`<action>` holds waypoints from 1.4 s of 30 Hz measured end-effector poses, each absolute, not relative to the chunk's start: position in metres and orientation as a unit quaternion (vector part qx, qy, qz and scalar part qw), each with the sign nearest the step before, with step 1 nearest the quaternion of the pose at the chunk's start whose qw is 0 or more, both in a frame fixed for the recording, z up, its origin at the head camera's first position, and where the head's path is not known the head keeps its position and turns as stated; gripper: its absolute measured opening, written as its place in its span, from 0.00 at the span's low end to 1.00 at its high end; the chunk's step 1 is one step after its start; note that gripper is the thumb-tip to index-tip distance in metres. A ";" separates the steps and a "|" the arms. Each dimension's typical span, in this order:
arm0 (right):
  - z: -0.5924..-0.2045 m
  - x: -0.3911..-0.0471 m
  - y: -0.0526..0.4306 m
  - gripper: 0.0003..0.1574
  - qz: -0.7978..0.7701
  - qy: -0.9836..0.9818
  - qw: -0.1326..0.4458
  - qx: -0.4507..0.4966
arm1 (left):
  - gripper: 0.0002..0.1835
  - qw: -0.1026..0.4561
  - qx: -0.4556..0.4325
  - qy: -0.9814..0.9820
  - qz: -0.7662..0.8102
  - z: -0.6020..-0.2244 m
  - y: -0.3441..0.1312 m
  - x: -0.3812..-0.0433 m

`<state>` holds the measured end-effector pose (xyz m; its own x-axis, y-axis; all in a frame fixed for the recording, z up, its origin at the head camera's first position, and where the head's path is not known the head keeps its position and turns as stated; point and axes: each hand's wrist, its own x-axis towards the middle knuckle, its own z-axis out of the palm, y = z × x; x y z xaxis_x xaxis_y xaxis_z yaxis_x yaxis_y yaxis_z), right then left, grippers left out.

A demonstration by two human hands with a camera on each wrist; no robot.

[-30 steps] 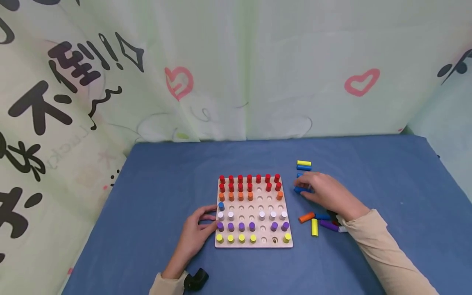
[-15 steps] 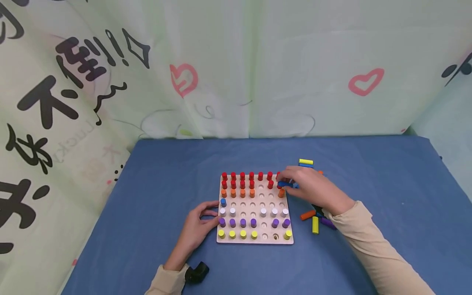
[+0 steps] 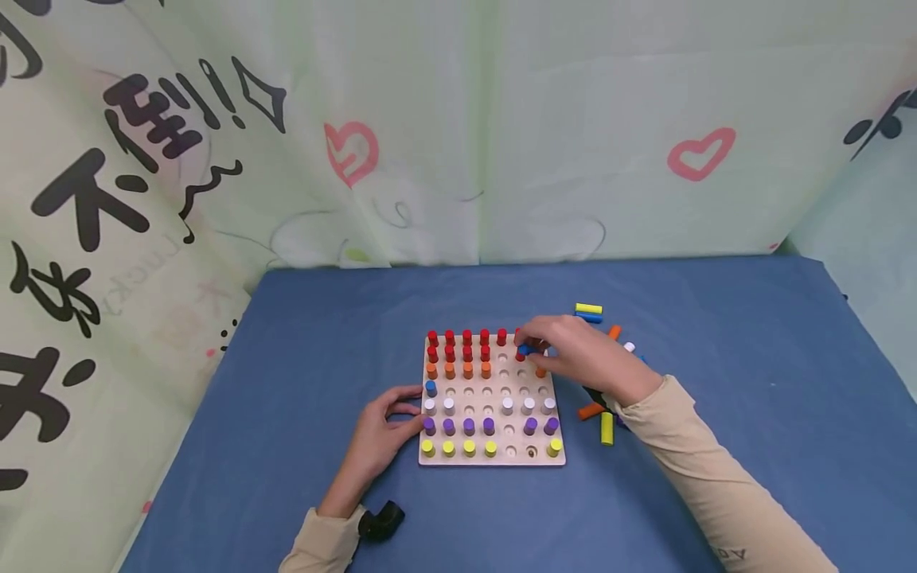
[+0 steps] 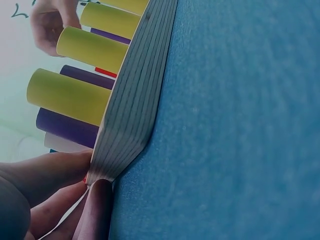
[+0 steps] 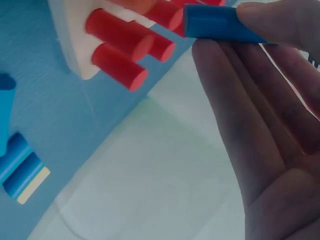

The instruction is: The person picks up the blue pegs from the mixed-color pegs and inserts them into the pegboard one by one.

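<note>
A square wooden pegboard (image 3: 469, 464) lies on the blue cloth, with rows of red, orange, blue, white, purple and yellow pegs standing in its holes. My left hand (image 3: 383, 426) holds the board's left edge; the left wrist view shows thumb and fingertips at its corner. Over the back right of the board, my right hand (image 3: 573, 350) pinches a blue peg (image 5: 215, 22) between thumb and fingers. In the right wrist view that peg is lifted above the red pegs (image 5: 120, 67). The hand covers part of the back right rows in the head view.
Right of the board lie loose pegs: a yellow peg (image 3: 589, 308) beside a blue peg (image 3: 589, 317) at the back, another yellow peg (image 3: 607, 430) nearer, and orange pegs, partly hidden by the right arm. A printed curtain (image 3: 544, 143) hangs behind the table.
My right hand has picked up a blue peg from the pile on the right and carried it left over the board. My left hand has stayed at the board's edge.
</note>
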<state>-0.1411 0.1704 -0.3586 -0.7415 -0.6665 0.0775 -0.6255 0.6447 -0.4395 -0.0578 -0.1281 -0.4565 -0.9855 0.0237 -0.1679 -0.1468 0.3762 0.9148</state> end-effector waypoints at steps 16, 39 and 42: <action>-0.358 -0.138 0.151 0.11 -0.262 0.889 0.077 -0.367 | 0.23 0.085 -0.045 0.830 0.549 -0.456 -0.125 -0.061; -0.356 -0.134 0.125 0.08 -0.287 0.873 0.129 -0.373 | 0.23 0.086 -0.038 0.831 0.548 -0.458 -0.124 -0.056; -0.353 -0.134 0.118 0.09 -0.290 0.871 0.139 -0.371 | 0.23 0.080 -0.039 0.831 0.550 -0.457 -0.125 -0.054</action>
<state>-0.1341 0.1182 -0.3534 -0.6861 -0.7270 -0.0266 -0.5656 0.5561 -0.6090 -0.0537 -0.1250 -0.4575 -0.9841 0.0243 -0.1760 -0.1525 0.3927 0.9069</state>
